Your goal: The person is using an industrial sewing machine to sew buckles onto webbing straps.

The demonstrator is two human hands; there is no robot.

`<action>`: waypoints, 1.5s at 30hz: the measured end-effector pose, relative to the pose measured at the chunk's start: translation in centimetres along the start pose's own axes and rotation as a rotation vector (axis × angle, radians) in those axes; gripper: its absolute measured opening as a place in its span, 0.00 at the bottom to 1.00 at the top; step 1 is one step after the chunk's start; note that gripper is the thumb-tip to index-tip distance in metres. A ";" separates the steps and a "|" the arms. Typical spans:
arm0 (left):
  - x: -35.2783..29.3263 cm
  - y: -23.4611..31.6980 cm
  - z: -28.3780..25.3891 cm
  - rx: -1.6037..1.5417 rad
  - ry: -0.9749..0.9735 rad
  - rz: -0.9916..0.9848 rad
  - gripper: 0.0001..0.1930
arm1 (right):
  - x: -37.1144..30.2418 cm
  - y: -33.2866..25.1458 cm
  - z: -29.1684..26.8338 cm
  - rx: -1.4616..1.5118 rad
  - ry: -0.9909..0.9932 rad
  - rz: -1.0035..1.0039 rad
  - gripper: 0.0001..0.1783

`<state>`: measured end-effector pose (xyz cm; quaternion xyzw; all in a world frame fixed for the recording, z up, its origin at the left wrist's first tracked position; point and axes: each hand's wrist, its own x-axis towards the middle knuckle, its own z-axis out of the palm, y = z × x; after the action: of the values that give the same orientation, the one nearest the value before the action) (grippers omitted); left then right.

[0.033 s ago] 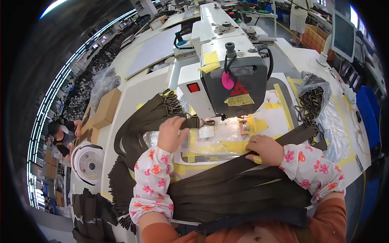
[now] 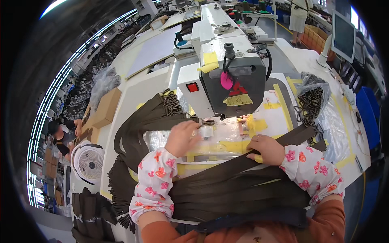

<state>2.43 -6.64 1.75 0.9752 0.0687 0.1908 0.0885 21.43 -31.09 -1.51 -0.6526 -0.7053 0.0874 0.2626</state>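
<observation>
- From the midpoint between the hands, the bare left hand (image 2: 183, 139) lies toward 10 o'clock, blurred, its fingertips near the end of a dark brown flat webbing strap (image 2: 178, 120); whether it grasps that end, I cannot tell.
- A small dark metal hook (image 2: 208, 122) sits at that strap's end, just off the left hand's fingertips at 1 o'clock.
- The bare right hand (image 2: 268, 150), toward 3 o'clock, rests with curled fingers on a long dark brown fabric strap (image 2: 227, 169); how firmly it grips, I cannot tell. A small yellow patch (image 2: 258, 158) shows at its thumb.
- This long strap slants from about 8 o'clock up to 2, above a spread of similar straps (image 2: 243, 194) at 6.
- Both forearms wear white sleeves (image 2: 156, 178) with pink and orange prints.
- At 12 o'clock stands a white and dark grey sewing machine head (image 2: 239, 87).
- At 2, a clear plastic bag (image 2: 322, 87) holds dark metal hooks.
- At 9, a round white fan (image 2: 90, 164).
</observation>
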 end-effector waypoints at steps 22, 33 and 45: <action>-0.5 0.9 -2.7 0.481 -0.357 -0.398 0.17 | -0.3 0.8 -0.5 0.017 -0.089 0.191 0.16; 3.6 8.8 7.4 -0.736 -0.331 -0.051 0.10 | -1.3 2.5 -3.1 0.378 -0.072 0.184 0.10; 3.0 7.9 7.5 -0.584 -0.278 0.087 0.11 | -2.6 10.6 -8.7 -0.758 -0.120 0.865 0.16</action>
<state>8.86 -14.99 -2.48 0.9274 -0.0435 0.0713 0.3646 34.97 -34.07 0.21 -0.9240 -0.3701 -0.0350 -0.0899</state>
